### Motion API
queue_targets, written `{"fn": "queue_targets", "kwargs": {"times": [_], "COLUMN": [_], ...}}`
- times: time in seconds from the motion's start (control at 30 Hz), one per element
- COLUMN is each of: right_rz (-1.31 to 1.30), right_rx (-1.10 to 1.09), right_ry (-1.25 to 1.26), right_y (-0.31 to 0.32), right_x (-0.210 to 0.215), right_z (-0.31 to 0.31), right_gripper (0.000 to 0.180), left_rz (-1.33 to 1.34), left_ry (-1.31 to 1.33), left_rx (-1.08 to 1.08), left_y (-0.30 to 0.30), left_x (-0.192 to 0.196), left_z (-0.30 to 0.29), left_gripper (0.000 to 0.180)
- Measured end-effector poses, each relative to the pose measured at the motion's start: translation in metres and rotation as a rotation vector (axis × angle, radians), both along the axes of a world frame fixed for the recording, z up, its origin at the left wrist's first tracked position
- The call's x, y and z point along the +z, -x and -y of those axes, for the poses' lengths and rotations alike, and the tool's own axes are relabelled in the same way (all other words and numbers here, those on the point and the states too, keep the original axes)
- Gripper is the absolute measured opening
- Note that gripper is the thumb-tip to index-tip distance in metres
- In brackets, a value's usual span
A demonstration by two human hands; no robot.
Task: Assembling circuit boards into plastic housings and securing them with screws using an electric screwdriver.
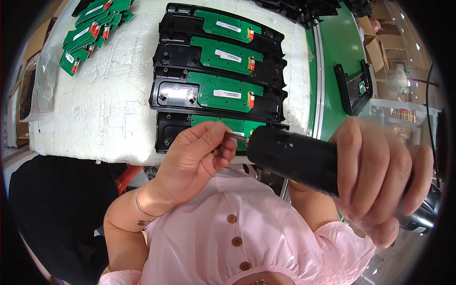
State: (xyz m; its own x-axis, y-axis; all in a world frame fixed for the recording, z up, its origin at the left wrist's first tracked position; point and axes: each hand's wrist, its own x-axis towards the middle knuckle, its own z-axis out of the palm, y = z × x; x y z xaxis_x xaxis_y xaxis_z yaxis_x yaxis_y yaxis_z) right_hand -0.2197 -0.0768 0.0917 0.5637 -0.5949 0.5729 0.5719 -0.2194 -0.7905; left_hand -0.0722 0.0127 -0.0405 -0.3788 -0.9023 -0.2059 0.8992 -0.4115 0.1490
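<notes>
My right hand (377, 173) is wrapped around a black electric screwdriver (294, 159), which lies almost level and points left. Its thin metal bit (240, 138) reaches the fingertips of my left hand (197, 154), closed in a pinch at the bit's end. Whether a screw sits between those fingers is hidden. Just beyond both hands is a black plastic housing (172, 127) with a green circuit board (242, 125) in it, partly covered by my left hand and the tool. Farther back, three similar housings (178, 92) lie in a column, each with a green board (230, 93) carrying a white label and a red-and-white part.
White foam (109, 114) covers the work surface. Loose green boards (83, 35) are piled at the far left, beside a clear plastic bag (42, 90). Black parts (304, 10) are heaped at the back. On the green surface (332, 47) to the right lies another black housing (349, 92).
</notes>
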Motion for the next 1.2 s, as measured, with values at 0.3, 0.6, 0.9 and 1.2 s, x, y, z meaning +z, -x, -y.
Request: {"fn": "queue_targets", "kwargs": {"times": [0.3, 0.6, 0.9, 1.2], "right_rz": [-0.216, -0.329, -0.399, 0.202], "right_rx": [-0.026, -0.11, -0.104, 0.167], "right_ry": [0.004, -0.032, -0.111, -0.076], "right_y": [-0.039, -0.05, -0.054, 0.012], "right_x": [-0.043, -0.042, -0.034, -0.004], "right_z": [0.023, 0.026, 0.02, 0.014], "right_gripper": [0.025, 0.022, 0.021, 0.029], "left_rz": [0.133, 0.22, 0.168, 0.017], "left_ry": [-0.145, -0.041, -0.189, -0.17], "left_rx": [-0.179, -0.157, -0.021, 0.084], "left_y": [-0.001, -0.009, -0.011, -0.006], "left_x": [0.018, 0.014, 0.023, 0.009], "left_z": [-0.005, -0.01, -0.006, 0.002], "left_gripper": [0.038, 0.017, 0.015, 0.016]}}
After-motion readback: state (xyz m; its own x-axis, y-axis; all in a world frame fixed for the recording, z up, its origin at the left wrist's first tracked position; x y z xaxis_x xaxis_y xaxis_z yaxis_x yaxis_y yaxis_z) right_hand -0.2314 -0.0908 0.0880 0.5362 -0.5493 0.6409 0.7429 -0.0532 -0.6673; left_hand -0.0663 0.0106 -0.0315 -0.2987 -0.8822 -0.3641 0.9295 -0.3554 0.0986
